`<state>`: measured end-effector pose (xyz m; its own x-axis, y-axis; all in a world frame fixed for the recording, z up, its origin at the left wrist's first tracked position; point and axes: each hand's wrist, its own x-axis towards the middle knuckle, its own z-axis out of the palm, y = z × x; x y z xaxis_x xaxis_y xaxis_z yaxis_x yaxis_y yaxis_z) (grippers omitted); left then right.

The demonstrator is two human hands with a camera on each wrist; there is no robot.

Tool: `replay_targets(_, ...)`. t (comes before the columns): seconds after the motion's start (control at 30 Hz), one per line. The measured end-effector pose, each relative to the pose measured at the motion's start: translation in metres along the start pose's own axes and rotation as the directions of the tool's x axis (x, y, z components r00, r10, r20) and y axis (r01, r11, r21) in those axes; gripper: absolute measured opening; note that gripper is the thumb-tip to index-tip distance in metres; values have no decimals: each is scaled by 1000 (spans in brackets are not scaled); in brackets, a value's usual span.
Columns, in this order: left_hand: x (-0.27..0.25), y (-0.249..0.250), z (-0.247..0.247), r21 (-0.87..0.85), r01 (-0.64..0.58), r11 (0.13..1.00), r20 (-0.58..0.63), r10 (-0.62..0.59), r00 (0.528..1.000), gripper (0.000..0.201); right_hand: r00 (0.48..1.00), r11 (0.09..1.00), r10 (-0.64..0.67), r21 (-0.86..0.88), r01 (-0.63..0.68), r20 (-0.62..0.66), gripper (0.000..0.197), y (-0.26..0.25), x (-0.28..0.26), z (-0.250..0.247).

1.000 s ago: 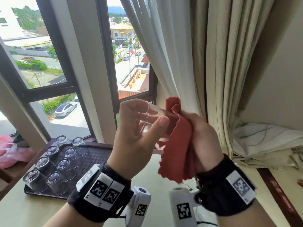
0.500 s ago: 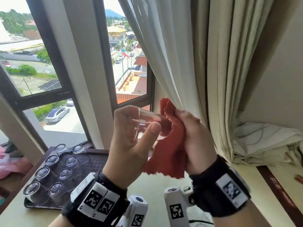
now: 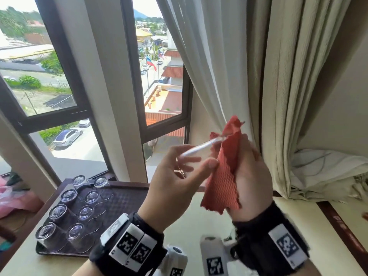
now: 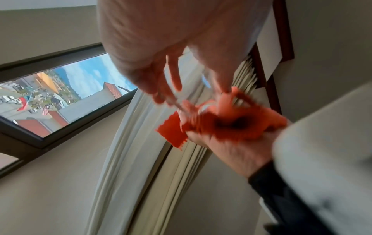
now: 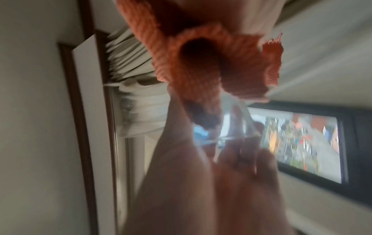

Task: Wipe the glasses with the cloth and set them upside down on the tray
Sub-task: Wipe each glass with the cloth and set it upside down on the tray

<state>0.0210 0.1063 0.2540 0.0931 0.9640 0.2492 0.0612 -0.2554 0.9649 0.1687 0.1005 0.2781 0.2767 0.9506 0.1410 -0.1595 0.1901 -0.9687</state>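
Nearest the camera, the left hand [image 3: 171,182] curls its fingers round a clear glass [image 3: 196,156] held in the air while the right hand [image 3: 250,182] pinches the red cloth [image 3: 223,176] into its mouth. Farther left, eight wiped glasses [image 3: 75,212] stand inverted on the tray [image 3: 127,198]; this one remains.

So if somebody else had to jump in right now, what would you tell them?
Left hand grips the glass, held up in the air. Right hand holds the red cloth, pushed against the glass's open end.
Eight glasses already sit upside down on the tray's left side.
Left to do: finish wiping this glass, then set it upside down on the bare part of the tray.
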Motion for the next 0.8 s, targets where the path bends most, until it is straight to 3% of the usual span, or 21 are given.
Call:
replay_targets(0.1, 3, -3, -2, 130, 108, 986, 175, -130, 976, 73, 999, 969, -43, -244, 45, 13, 27, -14, 17, -1)
replay_targets(0.17, 6, -5, -2, 167, 151, 974, 218, -186, 958, 76, 997, 920, -30, -387, 56, 72, 24, -13, 19, -1)
replay_targets(0.33, 12, -4, -6, -110, 312, 944, 224, -282, 933, 62, 982, 899, 79, -438, 3, 169, 38, 11, -2, 2)
replay_targets(0.47, 17, 6, -12, -385, 385, 839, 130, -364, 922, 66, 952, 935, -87, -306, 179, 293, 56, 39, -34, 16)
replay_targets(0.53, 18, 14, -13, -473, 392, 789, 135, -375, 917, 64, 914, 899, -210, -300, 320, 346, 67, 41, -38, 24)
replay_targets(0.67, 16, 24, -17, -575, 378, 725, 221, -308, 926, 63, 818, 751, -369, -377, 542, 441, 68, 31, -35, 35)
replay_targets(0.8, 19, 28, -27, -623, 378, 685, 266, -268, 926, 79, 701, 566, -381, -448, 692, 602, 69, 17, -30, 31)
